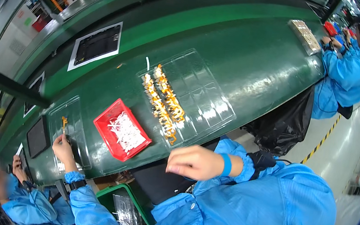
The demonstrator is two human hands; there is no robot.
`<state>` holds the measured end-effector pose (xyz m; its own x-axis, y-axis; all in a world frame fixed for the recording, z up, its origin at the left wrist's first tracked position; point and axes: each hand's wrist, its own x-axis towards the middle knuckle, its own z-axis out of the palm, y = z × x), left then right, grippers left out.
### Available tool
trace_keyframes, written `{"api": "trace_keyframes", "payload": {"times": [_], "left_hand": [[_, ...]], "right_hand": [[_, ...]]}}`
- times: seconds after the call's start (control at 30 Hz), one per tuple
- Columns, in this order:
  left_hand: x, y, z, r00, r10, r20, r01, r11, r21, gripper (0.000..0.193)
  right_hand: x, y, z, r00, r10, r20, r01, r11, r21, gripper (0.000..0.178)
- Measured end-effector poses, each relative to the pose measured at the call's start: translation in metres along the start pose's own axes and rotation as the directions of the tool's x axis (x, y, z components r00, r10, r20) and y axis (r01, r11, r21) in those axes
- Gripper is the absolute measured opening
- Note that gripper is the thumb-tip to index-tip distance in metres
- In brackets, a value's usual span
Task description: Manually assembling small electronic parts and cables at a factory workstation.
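Note:
My left hand reaches over a clear plastic tray on the left of the green bench. Its fingers pinch a small orange flex cable, which points away from me. My right hand, with a blue band at its wrist, hovers near the bench's front edge. Its fingers are curled together, and whatever they may hold is hidden. Just beyond it, a larger clear tray carries two rows of orange and white flex cables. Between my hands stands a red bin full of small white strips.
A dark flat panel lies left of the small tray. Framed sheets lie along the far side. A green crate with clear bags sits below the bench edge. Co-workers in blue work at left and far right.

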<state>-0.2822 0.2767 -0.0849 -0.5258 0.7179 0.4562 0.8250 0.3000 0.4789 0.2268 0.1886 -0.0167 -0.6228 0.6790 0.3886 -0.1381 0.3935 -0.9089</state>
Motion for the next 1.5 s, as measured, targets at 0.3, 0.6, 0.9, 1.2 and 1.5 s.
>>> {"api": "trace_keyframes", "payload": {"times": [0.3,0.6,0.9,1.2,1.5], "left_hand": [[0.002,0.020,-0.015,0.979,-0.044,-0.198,0.054,0.998,0.043,0.037],[-0.219,0.287,-0.073,0.660,0.745,0.100,-0.625,0.618,-0.476,0.017],[-0.222,0.349,0.013,0.704,0.537,0.465,-0.494,0.841,-0.222,0.026],[-0.218,0.355,0.033,0.730,0.515,0.450,-0.464,0.856,-0.227,0.011],[-0.220,0.355,0.039,0.750,0.500,0.432,-0.432,0.866,-0.252,0.009]], "right_hand": [[-0.001,0.027,-0.094,0.974,0.117,-0.192,-0.216,0.723,-0.656,0.019],[-0.006,0.053,-0.072,0.986,0.158,-0.046,-0.124,0.530,-0.839,0.051],[-0.019,0.051,-0.077,0.961,0.042,-0.272,-0.208,0.758,-0.619,0.056],[-0.026,0.058,-0.081,0.959,-0.016,-0.283,-0.167,0.775,-0.610,0.050],[-0.027,0.058,-0.084,0.961,-0.022,-0.276,-0.153,0.788,-0.596,0.046]]}}
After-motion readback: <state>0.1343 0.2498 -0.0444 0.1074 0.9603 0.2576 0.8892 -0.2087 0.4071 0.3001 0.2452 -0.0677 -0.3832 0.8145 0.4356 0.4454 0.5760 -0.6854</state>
